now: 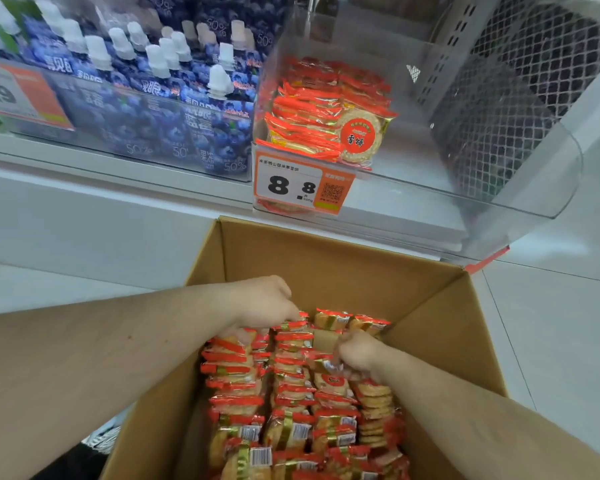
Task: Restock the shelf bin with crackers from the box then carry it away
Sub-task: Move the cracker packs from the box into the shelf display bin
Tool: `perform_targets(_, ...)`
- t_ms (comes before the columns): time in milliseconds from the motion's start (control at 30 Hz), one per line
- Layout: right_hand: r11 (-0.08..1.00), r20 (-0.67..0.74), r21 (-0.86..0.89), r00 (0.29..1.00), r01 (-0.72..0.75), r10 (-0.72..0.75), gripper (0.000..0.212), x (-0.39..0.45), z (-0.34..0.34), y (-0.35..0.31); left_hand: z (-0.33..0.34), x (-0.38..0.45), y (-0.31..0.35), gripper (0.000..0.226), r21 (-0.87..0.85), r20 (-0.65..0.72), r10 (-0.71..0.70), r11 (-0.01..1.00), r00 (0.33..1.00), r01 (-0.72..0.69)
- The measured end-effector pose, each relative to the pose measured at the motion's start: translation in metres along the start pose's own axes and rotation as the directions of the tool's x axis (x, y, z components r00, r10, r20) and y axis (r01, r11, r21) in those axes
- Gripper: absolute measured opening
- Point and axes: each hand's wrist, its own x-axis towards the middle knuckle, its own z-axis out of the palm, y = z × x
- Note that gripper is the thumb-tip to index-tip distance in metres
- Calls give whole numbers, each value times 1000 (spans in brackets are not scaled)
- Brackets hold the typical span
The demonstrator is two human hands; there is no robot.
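Note:
An open cardboard box (329, 268) stands below the shelf, packed with rows of red-and-gold cracker packs (291, 396). My left hand (264, 303) reaches into the far left rows, fingers curled down around packs there. My right hand (357, 355) grips packs in the right rows. On the shelf above, the clear plastic bin (499, 188) holds a stack of the same cracker packs (326, 116) at its left side; its right part holds none. A price tag reading 8.8 (303, 183) hangs on the bin's front.
Blue pouches with white caps (160, 98) fill the neighbouring bin on the left. A perforated shelf upright and mesh (506, 84) close off the right. The white shelf ledge (101, 209) runs in front; pale floor tiles (561, 334) lie right of the box.

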Motion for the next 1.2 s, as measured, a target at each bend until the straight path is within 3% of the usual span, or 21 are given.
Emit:
perform_targets(67, 966, 184, 256, 983, -31, -17, 13, -25, -19, -23, 1, -1, 1, 40, -233, -1, -130, 964, 992, 126)
perform_targets(133, 914, 314, 406, 934, 28, -168, 19, -49, -32, -42, 0, -1, 2, 55, -385, 43, -254, 888, 966, 250)
perform_targets(200, 851, 384, 515, 859, 104, -338, 26, -65, -38, -55, 2, 2, 1, 54, -508, 125, -305, 798, 944, 325)
perform_targets(300, 776, 445, 611, 743, 155, -500, 25, -75, -49, -65, 7, 5, 0, 24, -636, 161, -250, 714, 955, 294)
perform_targets(367, 764, 478, 632, 711, 129, -515, 19, -69, -60, -63, 7, 10, -4, 30, -677, 49, -160, 721, 986, 150)
perform_targets(400, 772, 458, 628, 758, 93, -465, 17, -61, -64, -59, 5, 13, -5, 39, -680, -20, -122, 729, 992, 76)
perform_targets(433, 797, 379, 600, 851, 72, -362, 14, -50, -65, -52, 4, 15, -6, 47, -658, -78, -87, 753, 993, 14)
perform_targets(500, 885, 121, 466, 991, -10, -53, 10, -22, -63, -29, 2, 12, -7, 57, -543, -150, -25, 837, 988, -61)
perform_targets(567, 928, -75, 342, 980, -148, 184, 6, 1, -52, -3, 2, 11, -9, 63, -376, -191, 42, 920, 981, -113)
perform_targets(633, 884, -75, 393, 950, -253, 305, 15, 21, -39, 22, 3, 13, -9, 66, -267, -194, 108, 951, 975, -158)
perform_targets(767, 759, -21, 600, 944, -252, 330, 42, 50, -19, 49, 7, 15, -8, 65, -153, -169, 148, 973, 974, -174)
perform_targets(867, 631, -18, 743, 935, -224, 353, 25, 58, -12, 55, 7, 19, -10, 65, -120, -159, 135, 981, 978, -154)
perform_targets(933, 617, -81, 766, 924, -181, 372, 19, 65, -14, 59, 6, 20, -12, 66, -102, -169, 124, 985, 978, -142)
perform_targets(1000, 711, -171, 681, 906, -175, 387, 19, 63, -22, 61, 5, 21, -13, 67, -90, -180, 117, 987, 977, -135)
perform_targets(1067, 875, -285, 448, 899, -182, 333, 24, 59, -32, 63, 3, 20, -12, 68, -100, -196, 112, 986, 974, -133)
perform_targets(1200, 983, -330, 168, 936, -71, 124, 24, 29, -51, 48, 1, 10, -1, 68, -86, -223, 163, 979, 961, -187)
